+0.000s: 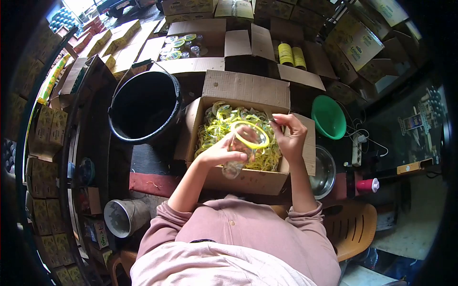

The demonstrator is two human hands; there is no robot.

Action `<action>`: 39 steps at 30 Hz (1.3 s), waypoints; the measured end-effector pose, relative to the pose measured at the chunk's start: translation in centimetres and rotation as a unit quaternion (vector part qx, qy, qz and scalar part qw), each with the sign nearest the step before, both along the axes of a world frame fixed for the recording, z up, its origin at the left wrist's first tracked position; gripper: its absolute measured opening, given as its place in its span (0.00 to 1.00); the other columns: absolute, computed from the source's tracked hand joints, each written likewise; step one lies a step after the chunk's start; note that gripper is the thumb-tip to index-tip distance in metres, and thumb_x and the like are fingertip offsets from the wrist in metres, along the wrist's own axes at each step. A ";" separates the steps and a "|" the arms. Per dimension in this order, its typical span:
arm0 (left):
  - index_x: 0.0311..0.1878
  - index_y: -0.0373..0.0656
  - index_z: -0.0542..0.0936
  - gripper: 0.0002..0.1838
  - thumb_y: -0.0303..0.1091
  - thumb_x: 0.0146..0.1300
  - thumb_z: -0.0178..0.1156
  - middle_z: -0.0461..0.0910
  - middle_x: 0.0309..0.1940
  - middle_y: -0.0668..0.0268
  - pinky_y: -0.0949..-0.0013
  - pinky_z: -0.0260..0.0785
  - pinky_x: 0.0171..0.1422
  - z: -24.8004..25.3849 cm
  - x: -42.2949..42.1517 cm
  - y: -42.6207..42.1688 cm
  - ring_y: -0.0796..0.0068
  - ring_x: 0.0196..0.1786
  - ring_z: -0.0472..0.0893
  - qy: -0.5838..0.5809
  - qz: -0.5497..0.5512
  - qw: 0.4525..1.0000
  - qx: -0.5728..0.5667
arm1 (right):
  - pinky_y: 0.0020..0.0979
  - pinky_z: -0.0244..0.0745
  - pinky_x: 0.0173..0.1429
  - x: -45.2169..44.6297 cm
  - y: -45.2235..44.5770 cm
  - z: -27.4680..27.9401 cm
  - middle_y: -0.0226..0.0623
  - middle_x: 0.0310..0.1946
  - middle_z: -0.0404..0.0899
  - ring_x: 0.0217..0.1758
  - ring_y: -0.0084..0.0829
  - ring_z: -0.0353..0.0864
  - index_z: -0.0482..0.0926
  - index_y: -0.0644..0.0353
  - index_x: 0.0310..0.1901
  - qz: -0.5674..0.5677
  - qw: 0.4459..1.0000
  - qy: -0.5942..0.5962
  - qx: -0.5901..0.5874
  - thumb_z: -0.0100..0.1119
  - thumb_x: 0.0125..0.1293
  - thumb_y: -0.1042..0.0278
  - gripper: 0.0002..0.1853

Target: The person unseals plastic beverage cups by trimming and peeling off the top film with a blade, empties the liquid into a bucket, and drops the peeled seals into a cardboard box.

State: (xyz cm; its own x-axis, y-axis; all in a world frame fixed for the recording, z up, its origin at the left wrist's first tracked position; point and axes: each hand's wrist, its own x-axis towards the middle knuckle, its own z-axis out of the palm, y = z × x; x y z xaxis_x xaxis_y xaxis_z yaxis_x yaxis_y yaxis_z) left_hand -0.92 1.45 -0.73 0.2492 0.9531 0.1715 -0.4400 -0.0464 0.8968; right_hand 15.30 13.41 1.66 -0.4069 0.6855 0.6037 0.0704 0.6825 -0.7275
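Observation:
My left hand [218,153] is wrapped round a clear jar [234,168] with a bright yellow ring at its mouth. The jar is tilted, its mouth facing up and to the right. To the right of that mouth, my right hand [290,132] is raised with its fingers pinched together. A small dark, thin piece shows at the fingertips, too small to name. Both hands are above an open cardboard box [245,86] filled with tangled yellow and clear strips [224,119].
Left of the box stands a black bucket [145,107]; a grey bucket [126,217] is lower left. On the right are a green bowl [329,117], a metal bowl [324,171] and a power strip [356,148]. Behind, an open carton holds jars [179,45], another yellow cylinders [292,55].

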 end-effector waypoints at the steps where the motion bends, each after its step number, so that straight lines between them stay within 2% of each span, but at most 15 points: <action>1: 0.58 0.40 0.59 0.32 0.36 0.52 0.62 0.65 0.49 0.63 0.69 0.63 0.55 -0.2 -0.1 -0.3 0.72 0.51 0.69 0.078 0.093 0.993 0.006 | 0.22 0.73 0.34 0.4 0.2 -0.5 0.34 0.25 0.79 0.28 0.22 0.78 0.79 0.62 0.33 -0.005 1.000 0.007 -0.024 0.64 0.47 0.82 0.09; 2: 0.59 0.40 0.58 0.32 0.33 0.53 0.60 0.63 0.52 0.61 0.67 0.61 0.58 0.2 -0.2 -0.2 0.70 0.54 0.67 0.090 0.135 0.987 0.024 | 0.22 0.72 0.34 0.7 0.1 -0.7 0.34 0.25 0.79 0.28 0.21 0.78 0.79 0.63 0.33 -0.011 0.999 0.013 -0.049 0.64 0.48 0.82 0.09; 4: 0.60 0.40 0.57 0.32 0.30 0.53 0.60 0.62 0.53 0.60 0.67 0.62 0.57 0.9 -0.2 -0.1 0.70 0.53 0.68 0.101 0.212 0.972 0.007 | 0.20 0.72 0.35 1.0 -0.6 -0.5 0.32 0.26 0.77 0.30 0.19 0.77 0.79 0.63 0.34 -0.004 0.996 0.043 -0.075 0.63 0.50 0.82 0.09; 7: 0.59 0.39 0.59 0.34 0.31 0.50 0.64 0.64 0.51 0.61 0.68 0.62 0.56 1.4 0.8 0.2 0.71 0.52 0.68 0.047 0.308 0.949 0.045 | 0.18 0.70 0.38 1.1 -2.2 0.1 0.28 0.28 0.73 0.32 0.17 0.75 0.77 0.63 0.35 -0.004 0.993 0.070 -0.093 0.61 0.51 0.84 0.09; 10: 0.56 0.38 0.62 0.34 0.31 0.47 0.68 0.66 0.48 0.62 0.69 0.63 0.56 1.9 0.2 -0.2 0.72 0.54 0.68 0.230 0.350 0.903 0.096 | 0.18 0.70 0.39 0.9 -3.3 0.7 0.28 0.29 0.73 0.33 0.17 0.74 0.77 0.64 0.35 0.010 0.989 0.091 -0.118 0.61 0.51 0.84 0.09; 11: 0.55 0.38 0.65 0.35 0.30 0.43 0.70 0.68 0.47 0.63 0.69 0.64 0.56 1.8 -0.1 -0.2 0.72 0.53 0.70 0.276 0.348 0.890 0.097 | 0.19 0.71 0.39 0.8 -3.7 0.9 0.30 0.29 0.74 0.33 0.18 0.75 0.77 0.64 0.35 0.008 0.988 0.096 -0.119 0.61 0.51 0.84 0.09; 14: 0.53 0.39 0.65 0.33 0.28 0.42 0.70 0.68 0.47 0.62 0.69 0.67 0.54 1.5 0.8 -0.2 0.72 0.50 0.72 0.167 0.377 0.904 0.117 | 0.20 0.73 0.37 0.3 -4.9 1.5 0.33 0.30 0.76 0.33 0.20 0.76 0.78 0.64 0.35 0.008 0.986 0.114 -0.118 0.62 0.51 0.83 0.08; 18: 0.55 0.41 0.59 0.37 0.25 0.42 0.69 0.69 0.45 0.62 0.69 0.70 0.49 1.6 1.2 -0.6 0.71 0.48 0.74 0.118 0.353 0.925 0.073 | 0.21 0.72 0.36 -0.6 -6.2 1.4 0.34 0.30 0.76 0.32 0.21 0.76 0.78 0.64 0.36 -0.005 0.988 0.127 -0.089 0.62 0.51 0.83 0.09; 22: 0.60 0.41 0.55 0.37 0.23 0.47 0.64 0.64 0.50 0.59 0.66 0.65 0.54 2.3 1.4 -1.2 0.69 0.52 0.70 0.196 0.378 0.891 0.160 | 0.22 0.71 0.34 -0.8 -7.4 1.4 0.34 0.28 0.77 0.30 0.22 0.76 0.77 0.64 0.35 -0.057 0.990 0.126 -0.030 0.63 0.50 0.82 0.09; 23: 0.61 0.39 0.54 0.37 0.23 0.49 0.62 0.62 0.53 0.59 0.65 0.62 0.57 2.1 1.7 -1.3 0.68 0.54 0.69 0.167 0.376 0.900 0.145 | 0.23 0.71 0.33 -0.8 -7.7 1.4 0.34 0.27 0.77 0.29 0.23 0.76 0.77 0.64 0.35 -0.072 0.989 0.126 -0.011 0.63 0.50 0.82 0.09; 27: 0.61 0.37 0.54 0.37 0.23 0.49 0.62 0.63 0.53 0.58 0.64 0.61 0.59 1.4 2.2 -1.3 0.66 0.55 0.68 0.217 0.409 0.873 0.152 | 0.23 0.68 0.29 -1.5 -8.4 1.3 0.34 0.24 0.76 0.25 0.24 0.75 0.77 0.63 0.33 -0.096 0.986 0.128 0.038 0.64 0.48 0.81 0.09; 30: 0.60 0.37 0.55 0.37 0.24 0.49 0.64 0.63 0.53 0.57 0.64 0.61 0.59 1.8 2.4 -1.6 0.66 0.55 0.68 0.238 0.414 0.865 0.153 | 0.20 0.69 0.34 -1.2 -8.8 0.8 0.34 0.27 0.72 0.30 0.22 0.72 0.74 0.66 0.35 -0.091 0.991 0.094 0.040 0.62 0.50 0.84 0.11; 36: 0.58 0.41 0.55 0.37 0.22 0.47 0.65 0.64 0.54 0.57 0.63 0.63 0.59 1.3 2.8 -1.2 0.65 0.57 0.68 0.202 0.423 0.862 0.194 | 0.24 0.69 0.28 -1.6 -8.9 0.5 0.36 0.24 0.76 0.25 0.27 0.76 0.77 0.64 0.33 -0.108 0.985 0.117 0.070 0.64 0.47 0.82 0.10; 37: 0.57 0.41 0.55 0.37 0.22 0.46 0.66 0.64 0.53 0.56 0.63 0.65 0.58 1.6 2.6 -1.4 0.65 0.56 0.69 0.254 0.420 0.851 0.187 | 0.24 0.70 0.28 -1.6 -8.9 0.6 0.36 0.24 0.76 0.25 0.27 0.76 0.77 0.64 0.33 -0.106 0.985 0.113 0.071 0.64 0.46 0.82 0.10; 39: 0.57 0.41 0.54 0.38 0.22 0.46 0.66 0.65 0.53 0.56 0.64 0.65 0.58 1.7 2.7 -1.4 0.65 0.56 0.69 0.262 0.421 0.845 0.197 | 0.24 0.70 0.29 -1.5 -9.0 0.8 0.36 0.24 0.76 0.26 0.27 0.76 0.77 0.64 0.33 -0.099 0.987 0.107 0.074 0.64 0.46 0.83 0.11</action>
